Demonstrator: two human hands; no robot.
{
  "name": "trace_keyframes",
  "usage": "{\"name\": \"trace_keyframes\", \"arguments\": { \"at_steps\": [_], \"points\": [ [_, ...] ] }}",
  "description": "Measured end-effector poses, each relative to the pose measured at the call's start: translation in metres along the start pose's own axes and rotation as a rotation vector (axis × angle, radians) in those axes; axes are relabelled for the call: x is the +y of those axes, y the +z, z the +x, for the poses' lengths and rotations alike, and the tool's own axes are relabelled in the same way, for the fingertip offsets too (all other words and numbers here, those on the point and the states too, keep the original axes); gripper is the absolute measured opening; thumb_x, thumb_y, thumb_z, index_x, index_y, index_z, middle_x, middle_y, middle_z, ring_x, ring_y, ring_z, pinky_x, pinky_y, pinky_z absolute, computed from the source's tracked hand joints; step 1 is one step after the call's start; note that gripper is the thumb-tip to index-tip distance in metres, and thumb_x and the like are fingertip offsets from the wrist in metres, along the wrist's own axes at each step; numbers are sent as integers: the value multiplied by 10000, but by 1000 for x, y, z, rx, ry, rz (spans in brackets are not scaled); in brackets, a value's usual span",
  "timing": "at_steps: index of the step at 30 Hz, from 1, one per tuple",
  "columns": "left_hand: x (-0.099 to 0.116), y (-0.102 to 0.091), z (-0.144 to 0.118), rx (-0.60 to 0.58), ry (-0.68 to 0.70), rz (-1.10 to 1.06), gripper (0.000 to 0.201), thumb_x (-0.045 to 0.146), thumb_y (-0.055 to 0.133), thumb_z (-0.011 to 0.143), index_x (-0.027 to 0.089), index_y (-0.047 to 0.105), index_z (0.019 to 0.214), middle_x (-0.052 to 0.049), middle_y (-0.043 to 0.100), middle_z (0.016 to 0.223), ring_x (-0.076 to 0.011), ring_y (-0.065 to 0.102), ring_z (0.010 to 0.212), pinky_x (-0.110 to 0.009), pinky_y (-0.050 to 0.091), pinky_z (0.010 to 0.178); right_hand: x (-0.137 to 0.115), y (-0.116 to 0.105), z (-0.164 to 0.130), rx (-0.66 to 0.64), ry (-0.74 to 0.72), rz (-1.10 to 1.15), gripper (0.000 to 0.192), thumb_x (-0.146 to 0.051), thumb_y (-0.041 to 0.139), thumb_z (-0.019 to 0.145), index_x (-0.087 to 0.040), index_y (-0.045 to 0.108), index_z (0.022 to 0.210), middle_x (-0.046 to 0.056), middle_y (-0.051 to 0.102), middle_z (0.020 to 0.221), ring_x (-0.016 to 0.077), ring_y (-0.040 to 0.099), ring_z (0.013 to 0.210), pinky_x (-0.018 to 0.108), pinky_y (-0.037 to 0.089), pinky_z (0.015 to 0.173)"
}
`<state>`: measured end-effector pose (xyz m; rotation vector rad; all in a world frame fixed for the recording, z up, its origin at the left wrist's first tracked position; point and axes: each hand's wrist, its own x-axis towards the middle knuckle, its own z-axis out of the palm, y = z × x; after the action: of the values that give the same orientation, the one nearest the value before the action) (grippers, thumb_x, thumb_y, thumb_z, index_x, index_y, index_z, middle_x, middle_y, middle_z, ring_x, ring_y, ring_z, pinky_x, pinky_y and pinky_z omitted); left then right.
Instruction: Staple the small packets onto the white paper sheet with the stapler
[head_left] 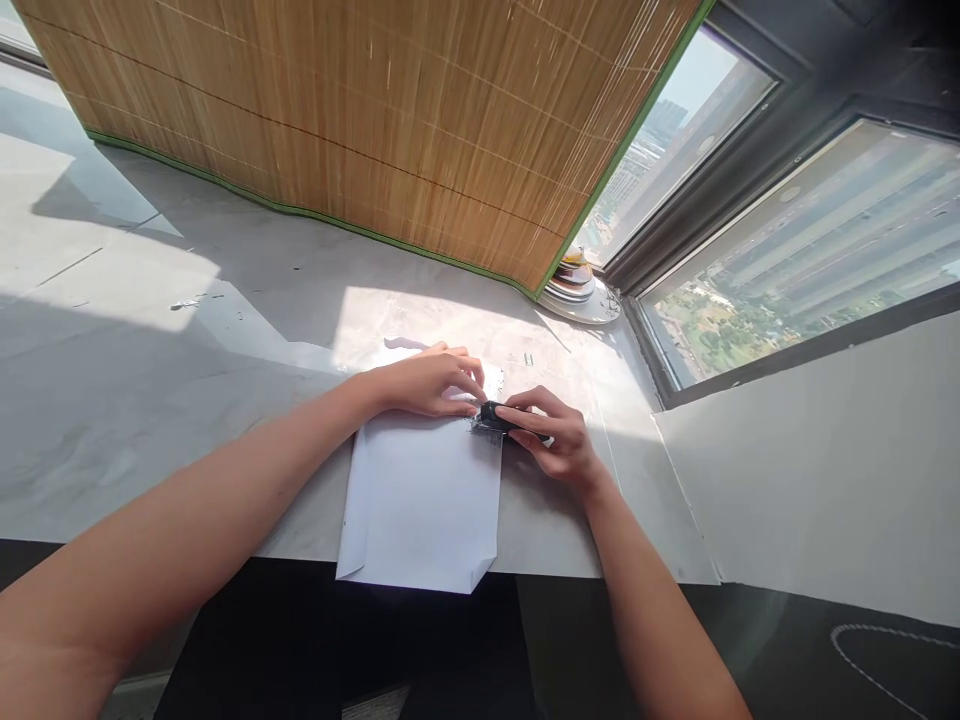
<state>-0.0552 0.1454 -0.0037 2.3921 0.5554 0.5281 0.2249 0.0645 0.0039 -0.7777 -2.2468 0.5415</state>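
Observation:
A white sheet of paper [427,500] lies on the grey counter, its lower edge hanging past the counter's front and its bottom right corner curled. On its upper part rests my left hand [431,382], palm down, fingers loosely bent and apart, thumb and fingertips close to the nose of a black stapler [491,416]. My right hand [551,435] is closed around the stapler, with the index finger stretched along its top. The stapler sits at the paper's right edge. Small metal staples or bits show around its front, too small to make out clearly.
A bamboo blind [337,130] with green edging hangs over the back of the counter [187,420]. Stacked plates [581,300] stand in the far right corner beside the windows [810,250]. Small scattered bits [186,304] lie at left. A white wall [817,460] bounds the right side.

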Motion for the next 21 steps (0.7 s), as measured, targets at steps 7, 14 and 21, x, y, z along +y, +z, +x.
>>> {"name": "trace_keyframes", "arguments": {
  "at_steps": [7,14,21],
  "points": [
    [3,6,2,31,8,124,238,445,631,998,335,826,1078,-65,715,1120,-270,617,1064,-482,404,1072,-1,0,-3,10,15,8,495,-166,600,989,-409,679,1413,66,712,1149,229,674,999,404,606,785],
    [3,8,2,77,9,60,219,410,630,990,329,827,1041,-60,708,1066,-258,635,1028,-446,427,1035,-1,5,-1,15,-22,-12,548,-127,596,986,-422,649,1444,68,699,1172,229,663,1016,397,594,779],
    [5,8,2,81,40,109,215,311,613,984,322,813,1062,-54,706,1076,-261,632,1027,-422,417,984,-3,7,0,19,-34,-54,557,-133,601,982,-437,644,1446,63,699,1158,231,658,992,407,599,783]
  ]
}}
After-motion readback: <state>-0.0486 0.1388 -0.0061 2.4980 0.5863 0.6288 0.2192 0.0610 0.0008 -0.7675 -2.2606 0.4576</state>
